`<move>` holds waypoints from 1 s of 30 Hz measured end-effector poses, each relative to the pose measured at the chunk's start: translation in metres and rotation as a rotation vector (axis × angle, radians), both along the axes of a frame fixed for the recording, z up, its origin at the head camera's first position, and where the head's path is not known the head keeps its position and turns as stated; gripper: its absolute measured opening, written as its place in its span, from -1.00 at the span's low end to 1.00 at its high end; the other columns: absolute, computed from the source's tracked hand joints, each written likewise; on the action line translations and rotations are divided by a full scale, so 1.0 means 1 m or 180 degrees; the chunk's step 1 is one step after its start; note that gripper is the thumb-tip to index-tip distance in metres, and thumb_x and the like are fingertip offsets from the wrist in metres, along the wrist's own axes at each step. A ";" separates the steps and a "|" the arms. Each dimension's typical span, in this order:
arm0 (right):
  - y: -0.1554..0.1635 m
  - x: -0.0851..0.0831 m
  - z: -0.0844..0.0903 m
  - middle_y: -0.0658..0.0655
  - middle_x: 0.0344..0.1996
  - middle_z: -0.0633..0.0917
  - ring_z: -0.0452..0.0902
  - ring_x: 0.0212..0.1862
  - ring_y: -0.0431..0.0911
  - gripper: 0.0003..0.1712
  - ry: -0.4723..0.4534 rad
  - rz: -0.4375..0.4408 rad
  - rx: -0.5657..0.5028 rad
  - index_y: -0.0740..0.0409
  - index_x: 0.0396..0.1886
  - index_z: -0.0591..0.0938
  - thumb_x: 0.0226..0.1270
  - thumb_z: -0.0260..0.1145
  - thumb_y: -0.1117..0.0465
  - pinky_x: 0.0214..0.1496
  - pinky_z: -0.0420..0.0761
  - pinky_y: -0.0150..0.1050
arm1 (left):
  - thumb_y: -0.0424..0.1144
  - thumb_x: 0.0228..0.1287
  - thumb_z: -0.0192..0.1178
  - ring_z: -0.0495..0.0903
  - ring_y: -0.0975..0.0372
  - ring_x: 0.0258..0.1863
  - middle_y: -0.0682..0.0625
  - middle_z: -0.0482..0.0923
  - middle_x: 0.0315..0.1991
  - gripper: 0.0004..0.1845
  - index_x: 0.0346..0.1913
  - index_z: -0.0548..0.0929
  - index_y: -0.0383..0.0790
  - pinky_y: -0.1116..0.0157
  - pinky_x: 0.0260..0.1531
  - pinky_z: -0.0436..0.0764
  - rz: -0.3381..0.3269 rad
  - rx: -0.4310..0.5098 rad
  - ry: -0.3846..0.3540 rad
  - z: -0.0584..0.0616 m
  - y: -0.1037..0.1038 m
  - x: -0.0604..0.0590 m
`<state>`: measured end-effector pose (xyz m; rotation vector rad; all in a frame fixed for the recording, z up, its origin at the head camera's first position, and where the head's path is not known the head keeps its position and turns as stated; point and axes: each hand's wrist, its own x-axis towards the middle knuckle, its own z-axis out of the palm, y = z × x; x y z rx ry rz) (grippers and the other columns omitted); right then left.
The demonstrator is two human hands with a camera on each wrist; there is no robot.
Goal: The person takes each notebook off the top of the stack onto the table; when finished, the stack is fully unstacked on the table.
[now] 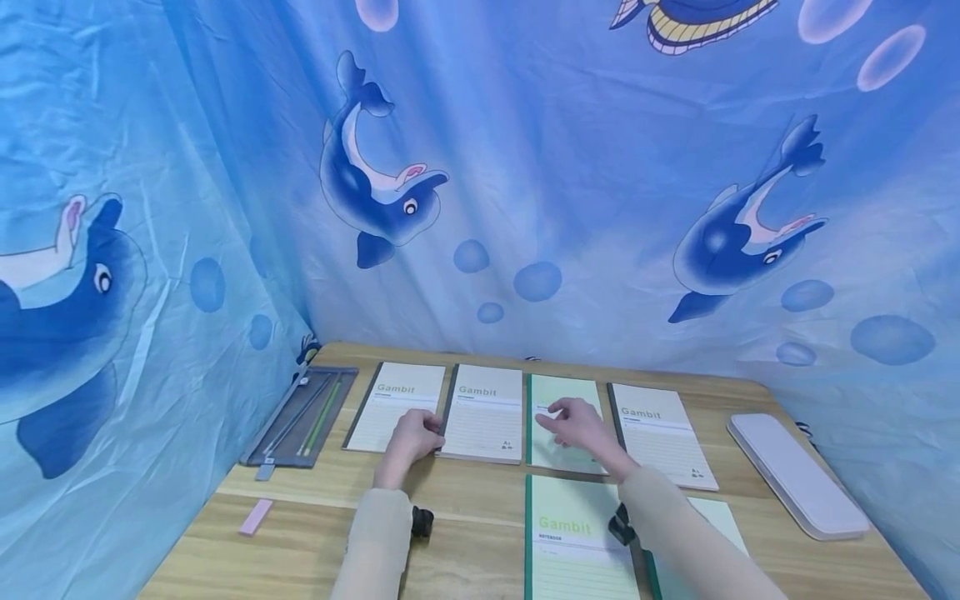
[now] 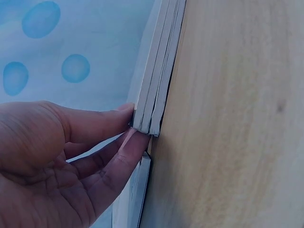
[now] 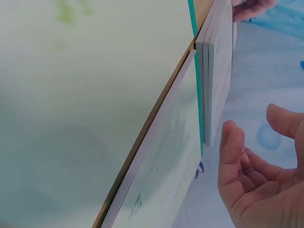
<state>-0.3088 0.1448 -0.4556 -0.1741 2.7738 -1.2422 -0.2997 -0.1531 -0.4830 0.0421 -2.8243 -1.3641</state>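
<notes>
My left hand (image 1: 415, 435) is at the near left corner of a stack of white Gambit notebooks (image 1: 483, 412). In the left wrist view, its thumb lies on the top edge and its fingers against the corner of the stack (image 2: 156, 71), pinching it. Above a green notebook (image 1: 547, 454) in the same row hovers my right hand (image 1: 581, 425), fingers loosely bent, with nothing in them. The right wrist view shows that hand (image 3: 261, 185) apart from the green notebook (image 3: 161, 156). White notebooks stand at the row's left (image 1: 401, 392) and right (image 1: 660, 433) ends.
Nearer me lie a green notebook (image 1: 573, 533) and another green one (image 1: 720, 517), partly hidden by my right sleeve. A grey mesh pouch with pencils (image 1: 292, 446) and a pink eraser-like bar (image 1: 257, 517) are at left. A white case (image 1: 798, 475) lies at right.
</notes>
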 end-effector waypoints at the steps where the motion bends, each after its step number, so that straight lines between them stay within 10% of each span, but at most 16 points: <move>1: -0.003 -0.004 -0.001 0.20 -0.37 0.68 0.67 -0.43 0.04 -0.45 -0.0019 -0.0003 -0.0040 0.40 0.11 0.58 0.38 0.35 0.01 -0.36 0.67 -0.15 | -0.54 -0.01 0.39 0.63 0.01 -0.20 -0.17 0.66 -0.26 -0.67 -0.10 0.67 -0.49 0.03 -0.04 0.58 -0.0007 -0.0005 0.0007 0.000 0.000 0.000; 13: -0.032 -0.034 -0.027 0.18 -0.39 0.70 0.66 -0.50 -0.08 -0.47 -0.0011 -0.0122 -0.0313 0.43 0.08 0.61 0.34 0.40 0.06 -0.33 0.67 -0.22 | -0.55 -0.01 0.39 0.62 0.05 -0.25 -0.16 0.64 -0.29 -0.66 -0.09 0.66 -0.49 0.06 -0.09 0.59 -0.0004 0.0020 0.0009 -0.001 -0.001 0.001; 30: -0.052 -0.033 -0.043 0.05 -0.69 0.60 0.46 -0.61 -0.15 -0.67 0.0109 -0.0274 -0.0286 0.29 -0.26 0.73 0.28 0.43 0.06 -0.54 0.42 -0.31 | -0.53 0.00 0.39 0.65 0.01 -0.19 -0.18 0.67 -0.26 -0.64 -0.07 0.65 -0.53 0.04 -0.02 0.59 0.0004 -0.0029 -0.0008 -0.003 -0.002 0.004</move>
